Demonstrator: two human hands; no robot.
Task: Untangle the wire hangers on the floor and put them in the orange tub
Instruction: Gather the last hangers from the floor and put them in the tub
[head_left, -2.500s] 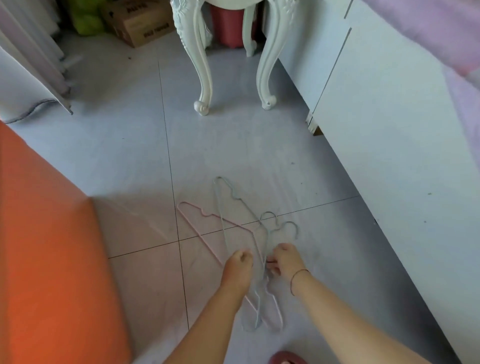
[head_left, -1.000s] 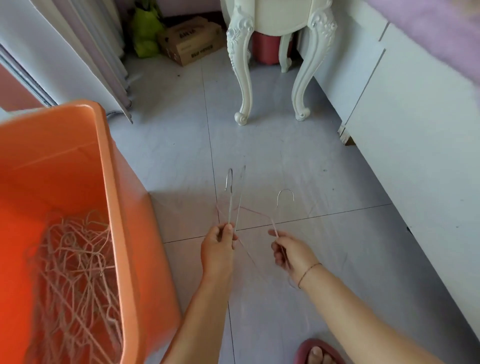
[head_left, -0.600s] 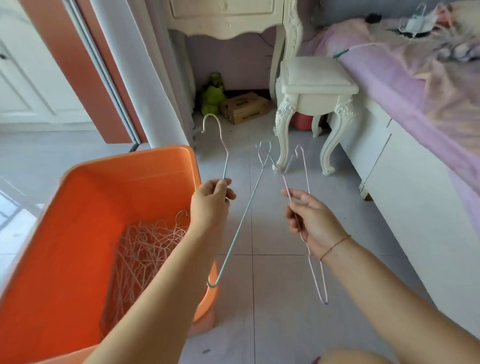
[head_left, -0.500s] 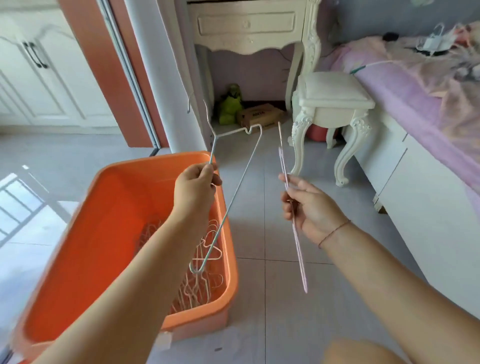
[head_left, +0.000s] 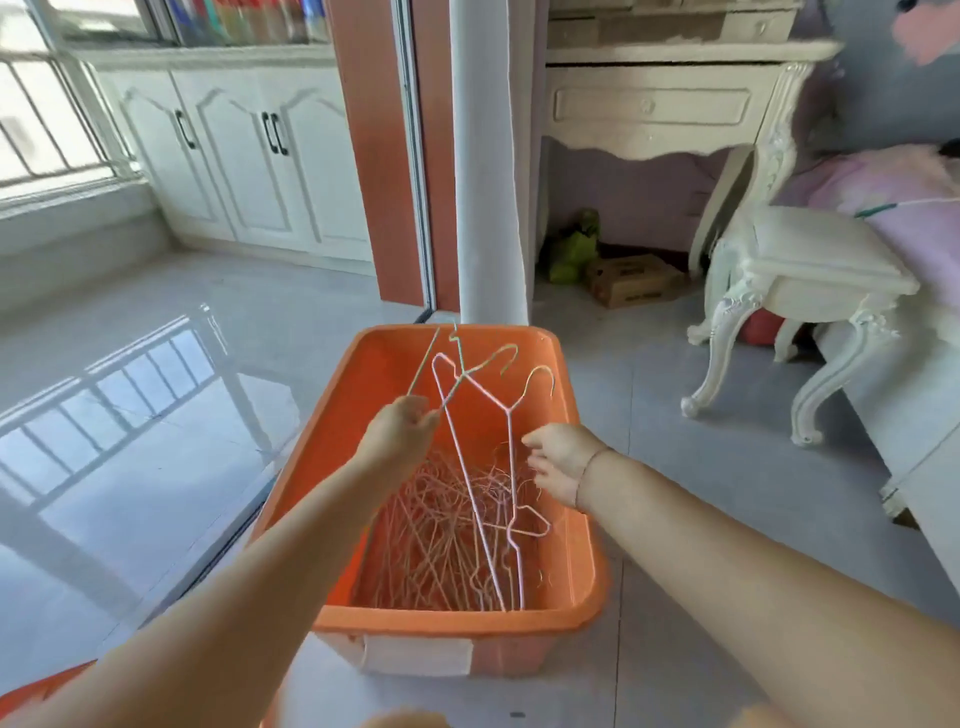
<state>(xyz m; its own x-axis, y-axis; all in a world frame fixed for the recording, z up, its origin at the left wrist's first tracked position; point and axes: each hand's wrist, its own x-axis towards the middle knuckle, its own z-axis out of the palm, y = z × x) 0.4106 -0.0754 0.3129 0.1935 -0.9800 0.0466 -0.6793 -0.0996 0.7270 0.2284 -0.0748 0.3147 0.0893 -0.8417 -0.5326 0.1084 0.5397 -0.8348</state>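
The orange tub (head_left: 582, 597) stands on the floor right in front of me, with a heap of wire hangers (head_left: 431, 540) in its bottom. My left hand (head_left: 400, 434) is over the tub, shut on a thin pale-green wire hanger (head_left: 460, 358) that points up and away. My right hand (head_left: 563, 460) is open over the tub's right side, fingers spread and holding nothing. Just left of it a pink wire hanger (head_left: 511, 467) is inside the tub, its hook (head_left: 540, 376) up near the far wall, its lower end among the heap.
A white pillar (head_left: 488, 166) rises right behind the tub. A white carved stool (head_left: 810, 291) and the bed's white side (head_left: 914, 415) are to the right. A cardboard box (head_left: 636, 278) lies under a white desk (head_left: 670, 109). Shiny tiled floor spreads left.
Both hands have swung left from beside the tub to over it. My right hand has let go of the pink hanger, which now sits in the tub. My left hand still holds its hanger.
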